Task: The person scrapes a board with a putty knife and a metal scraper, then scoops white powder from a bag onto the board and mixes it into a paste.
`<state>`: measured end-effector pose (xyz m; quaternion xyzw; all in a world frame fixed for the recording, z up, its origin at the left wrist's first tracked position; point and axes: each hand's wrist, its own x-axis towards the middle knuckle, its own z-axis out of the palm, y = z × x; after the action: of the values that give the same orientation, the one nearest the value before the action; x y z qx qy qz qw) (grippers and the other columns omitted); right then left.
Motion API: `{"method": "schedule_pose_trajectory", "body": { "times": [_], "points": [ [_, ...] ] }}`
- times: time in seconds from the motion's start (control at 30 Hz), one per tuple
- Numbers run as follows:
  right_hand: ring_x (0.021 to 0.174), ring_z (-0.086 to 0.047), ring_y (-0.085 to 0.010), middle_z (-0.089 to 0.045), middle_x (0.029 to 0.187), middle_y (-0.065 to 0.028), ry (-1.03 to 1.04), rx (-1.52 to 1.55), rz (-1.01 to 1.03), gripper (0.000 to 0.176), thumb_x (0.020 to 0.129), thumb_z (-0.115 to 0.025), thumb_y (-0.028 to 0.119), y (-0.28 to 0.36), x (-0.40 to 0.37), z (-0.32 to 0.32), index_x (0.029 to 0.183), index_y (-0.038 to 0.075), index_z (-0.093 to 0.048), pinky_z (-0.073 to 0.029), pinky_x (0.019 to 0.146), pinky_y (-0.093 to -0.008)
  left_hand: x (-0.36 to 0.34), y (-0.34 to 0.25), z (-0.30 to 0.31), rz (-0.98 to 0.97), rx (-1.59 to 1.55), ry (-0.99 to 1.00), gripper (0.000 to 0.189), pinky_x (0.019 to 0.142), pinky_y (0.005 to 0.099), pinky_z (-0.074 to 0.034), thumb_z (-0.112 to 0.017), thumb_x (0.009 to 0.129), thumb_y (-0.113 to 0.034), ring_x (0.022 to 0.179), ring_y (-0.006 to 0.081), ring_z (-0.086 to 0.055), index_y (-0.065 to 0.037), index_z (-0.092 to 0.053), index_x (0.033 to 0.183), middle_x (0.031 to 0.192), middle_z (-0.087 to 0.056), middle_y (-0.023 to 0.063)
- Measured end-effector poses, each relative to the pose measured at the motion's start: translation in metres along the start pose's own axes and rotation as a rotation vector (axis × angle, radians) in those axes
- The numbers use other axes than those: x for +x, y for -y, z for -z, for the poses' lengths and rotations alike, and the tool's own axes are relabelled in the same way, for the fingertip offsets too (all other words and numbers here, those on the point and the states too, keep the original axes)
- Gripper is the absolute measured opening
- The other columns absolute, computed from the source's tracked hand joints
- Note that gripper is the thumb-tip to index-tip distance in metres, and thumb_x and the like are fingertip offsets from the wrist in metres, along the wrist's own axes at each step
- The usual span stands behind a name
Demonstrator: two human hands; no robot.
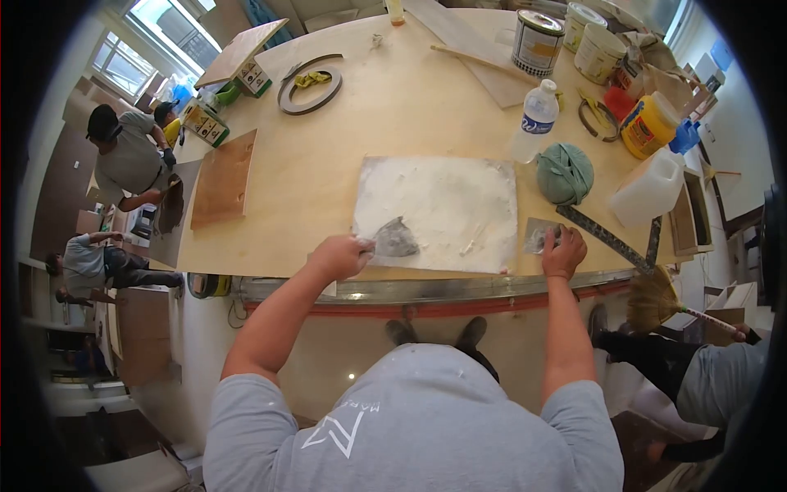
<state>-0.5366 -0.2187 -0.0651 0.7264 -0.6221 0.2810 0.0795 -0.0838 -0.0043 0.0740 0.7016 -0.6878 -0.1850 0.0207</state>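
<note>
My left hand point(340, 256) is closed round the handle of a putty knife point(397, 238), whose grey-smeared blade lies over the lower left of a board point(365, 176). White powder or paste point(447, 201) coats most of that board, with a few lumps in it. Just right of the board, my right hand point(565, 252) has its fingers curled on a small flat grey scraper plate point(534, 232), partly hidden by the fingers. Beyond it sit a ball of green cloth or yarn point(565, 174) and a clear bottle point(538, 119) with a blue label.
A dark metal square point(607, 239) and a white jug point(648, 190) stand to the right. Cans point(538, 45), a yellow tub point(649, 125) and a coil of edging strip point(310, 88) lie farther back. Co-workers point(131, 156) are at left; another person's hand holds a broom point(654, 302) at right.
</note>
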Motion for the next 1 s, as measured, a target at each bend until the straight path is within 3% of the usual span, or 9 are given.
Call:
{"method": "schedule_pose_trajectory", "body": {
  "times": [0.23, 0.33, 0.47, 0.5, 0.6, 0.7, 0.8, 0.9, 1.0],
  "points": [
    [0.113, -0.05, -0.0341, -0.058, 0.117, -0.0147, -0.003, 0.048, 0.016, 0.043, 0.086, -0.063, 0.044, -0.002, -0.004, 0.004, 0.109, 0.007, -0.068, -0.032, 0.099, -0.0525, 0.018, -0.021, 0.023, 0.053, 0.058, 0.153, 0.031, 0.081, 0.0418, -0.052, -0.062, 0.088, -0.03, 0.09, 0.0334, -0.065, -0.016, -0.071, 0.114, 0.1, -0.07, 0.0143],
    [0.114, -0.05, -0.034, -0.059, 0.117, -0.0139, 0.048, 0.092, 0.008, 0.042, 0.086, -0.064, 0.044, -0.001, -0.001, 0.007, 0.11, 0.009, -0.069, -0.031, 0.1, -0.0538, 0.034, -0.034, 0.015, -0.037, 0.013, 0.082, 0.032, 0.083, 0.0421, -0.052, -0.063, 0.087, -0.03, 0.092, 0.0338, -0.065, -0.015, -0.071, 0.114, 0.101, -0.07, 0.0137],
    [0.116, -0.05, -0.0352, -0.059, 0.118, -0.0138, 0.12, 0.193, 0.015, 0.044, 0.084, -0.066, 0.041, -0.016, 0.001, 0.001, 0.113, 0.008, -0.067, -0.032, 0.1, -0.055, 0.024, -0.026, 0.023, 0.058, 0.097, 0.129, 0.034, 0.084, 0.0405, -0.052, -0.061, 0.086, -0.029, 0.093, 0.0339, -0.065, -0.014, -0.07, 0.116, 0.099, -0.07, 0.015],
    [0.116, -0.05, -0.0357, -0.059, 0.118, -0.0139, 0.148, 0.223, 0.008, 0.045, 0.084, -0.067, 0.041, -0.02, 0.0, 0.001, 0.114, 0.008, -0.067, -0.034, 0.1, -0.0554, 0.019, -0.025, 0.017, 0.037, -0.021, 0.054, 0.034, 0.084, 0.0409, -0.052, -0.062, 0.085, -0.027, 0.094, 0.0342, -0.065, -0.012, -0.069, 0.115, 0.099, -0.07, 0.0155],
    [0.119, -0.049, -0.0367, -0.056, 0.125, -0.015, 0.548, 0.067, -0.31, 0.052, 0.081, -0.07, 0.036, 0.028, 0.03, 0.056, 0.123, 0.008, -0.061, -0.04, 0.096, -0.0569, 0.02, -0.045, 0.001, 0.093, -0.072, -0.025, 0.034, 0.084, 0.0416, -0.052, -0.062, 0.084, -0.026, 0.094, 0.0343, -0.065, -0.009, -0.069, 0.113, 0.098, -0.07, 0.0165],
    [0.122, -0.047, -0.0367, -0.051, 0.132, -0.0132, 0.675, -0.005, -0.321, 0.064, 0.077, -0.074, 0.035, 0.044, 0.047, 0.065, 0.132, 0.011, -0.054, -0.045, 0.095, -0.0556, 0.012, -0.03, 0.0, 0.083, -0.069, -0.133, 0.035, 0.083, 0.0415, -0.052, -0.062, 0.082, -0.026, 0.092, 0.035, -0.065, -0.007, -0.069, 0.111, 0.096, -0.07, 0.0171],
    [0.124, -0.046, -0.0369, -0.048, 0.138, -0.0109, 0.884, 0.022, 0.083, 0.076, 0.069, -0.081, 0.038, 0.021, 0.06, 0.045, 0.136, 0.015, -0.051, -0.045, 0.099, -0.0511, -0.001, 0.018, -0.001, 0.309, -0.267, -0.335, 0.037, 0.082, 0.0403, -0.053, -0.063, 0.081, -0.027, 0.093, 0.0343, -0.066, -0.005, -0.068, 0.11, 0.097, -0.069, 0.0192],
    [0.125, -0.046, -0.0366, -0.05, 0.138, -0.0088, 0.949, -0.102, 0.185, 0.083, 0.063, -0.087, 0.032, 0.026, 0.072, 0.063, 0.136, 0.016, -0.051, -0.044, 0.101, -0.0505, 0.002, 0.072, -0.004, 0.688, -0.498, -0.329, 0.037, 0.08, 0.039, -0.053, -0.064, 0.081, -0.027, 0.092, 0.035, -0.066, -0.004, -0.069, 0.109, 0.1, -0.069, 0.0199],
    [0.128, -0.045, -0.0351, -0.049, 0.14, -0.0103, 1.01, -0.133, 0.114, 0.088, 0.06, -0.089, 0.028, 0.027, 0.083, 0.073, 0.137, 0.016, -0.05, -0.042, 0.103, -0.0502, 0.015, 0.114, -0.029, 0.818, -0.826, -0.396, 0.04, 0.083, 0.0408, -0.052, -0.064, 0.081, -0.029, 0.094, 0.0362, -0.065, -0.002, -0.067, 0.111, 0.105, -0.068, 0.0213]
  ]
}}
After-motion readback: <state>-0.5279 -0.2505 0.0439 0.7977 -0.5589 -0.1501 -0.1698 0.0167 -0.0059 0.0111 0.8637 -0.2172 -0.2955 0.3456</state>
